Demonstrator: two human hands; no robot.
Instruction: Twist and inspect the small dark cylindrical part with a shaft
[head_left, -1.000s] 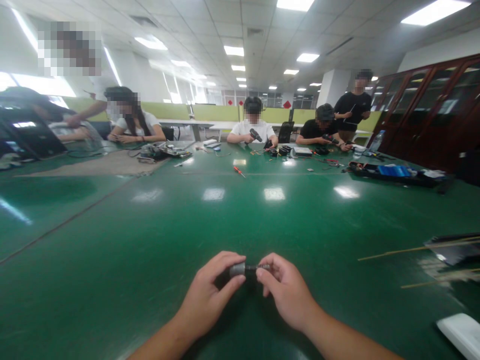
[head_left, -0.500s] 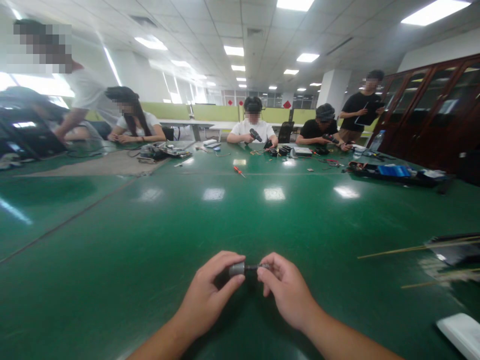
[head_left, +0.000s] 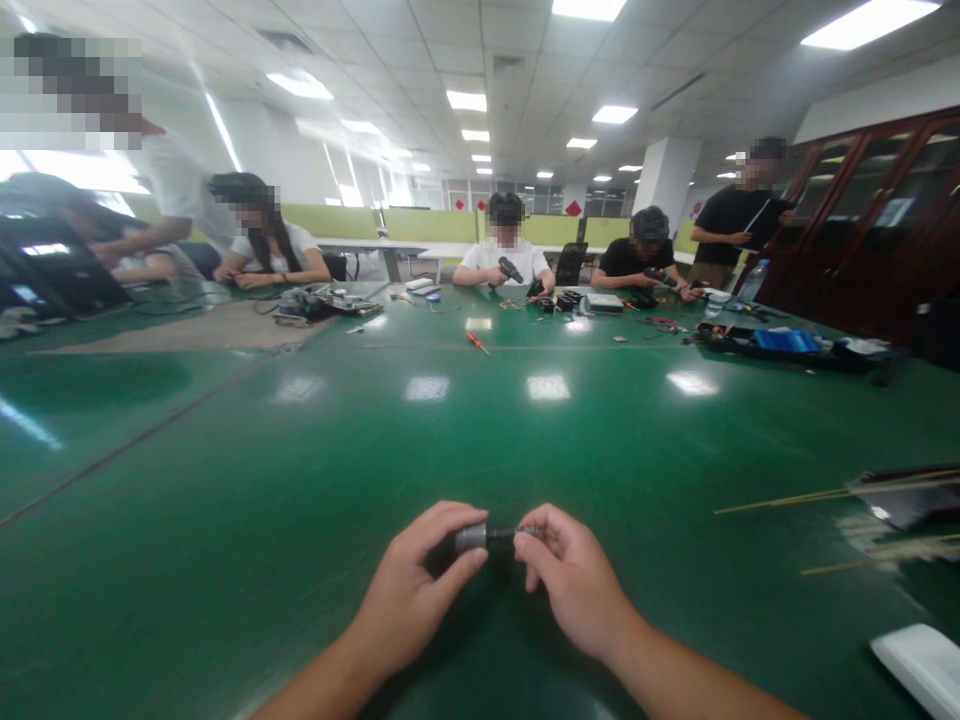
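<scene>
Small grey metal cylinder [head_left: 472, 537] with a thin dark rod [head_left: 501, 533] was held just above the green table [head_left: 480, 440], near the front edge of the view and between the two hands. Rod was pointed to the right, roughly level; whether it was fixed into the cylinder or only set in it could not be told.

Cylinder was gripped by the left hand [head_left: 420, 570], thumb below and fingers above, parted only by its width. Rod's far end was pinched by the right hand [head_left: 574, 580], thumb and forefinger nearly closed, remaining fingers loosely curled.

Change over the last second: very slight. Much the same grip was kept by both hands; no clear parting of rod and cylinder was seen, so the piece was judged to be worked finely or steadied, not yet let go.

Farther out, a white object [head_left: 922, 660] and thin sticks [head_left: 780, 501] were noted at the right; an orange screwdriver [head_left: 475, 342] was left lying well beyond the hands. At the far right, a dark-shirted person [head_left: 727, 222] had been brought nearer the cabinet [head_left: 877, 220].
</scene>
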